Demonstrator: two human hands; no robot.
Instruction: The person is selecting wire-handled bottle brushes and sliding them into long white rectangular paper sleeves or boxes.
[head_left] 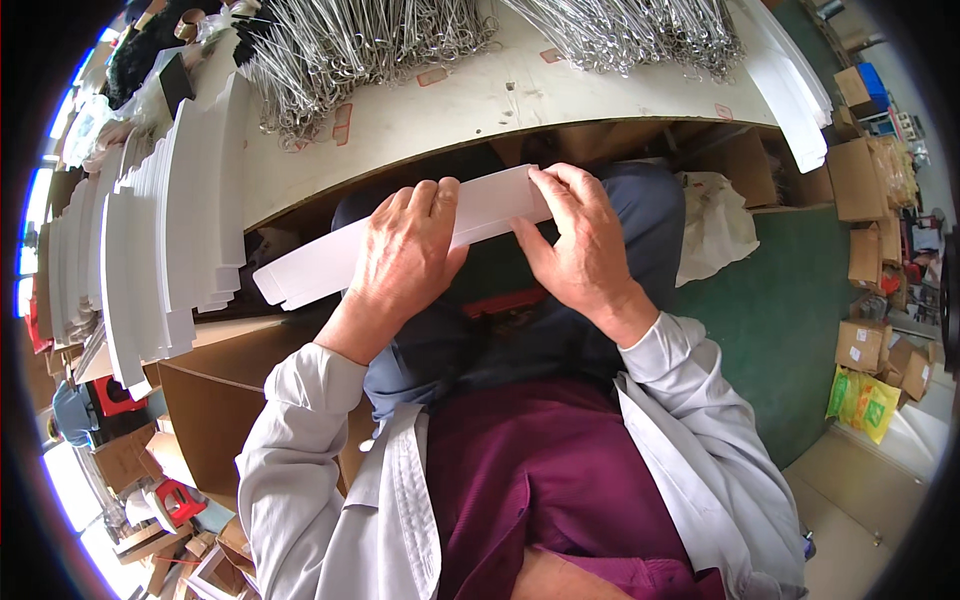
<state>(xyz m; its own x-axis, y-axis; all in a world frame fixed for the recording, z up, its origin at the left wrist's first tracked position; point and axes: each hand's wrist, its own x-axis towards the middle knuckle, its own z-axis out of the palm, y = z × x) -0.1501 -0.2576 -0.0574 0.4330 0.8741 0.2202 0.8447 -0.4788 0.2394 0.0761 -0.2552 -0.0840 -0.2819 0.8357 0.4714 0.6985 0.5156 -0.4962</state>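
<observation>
A long, narrow white card piece [315, 262] with crease lines and a small tab at its left end lies slantwise above my lap. My left hand [402, 252] grips its middle, fingers over the top face and thumb along the near edge. At the right end, my right hand [585, 242] pinches the card between the fingertips on the far edge and the thumb on the near edge. The underside of the card is hidden.
Beyond the table's edge [440, 140] lie piles of metal wire rods [370, 45] with looped ends. Stacked white card strips [190, 200] overhang the table's left side; more strips [795, 90] lie at the right. An open cardboard box [215, 415] stands left of my legs.
</observation>
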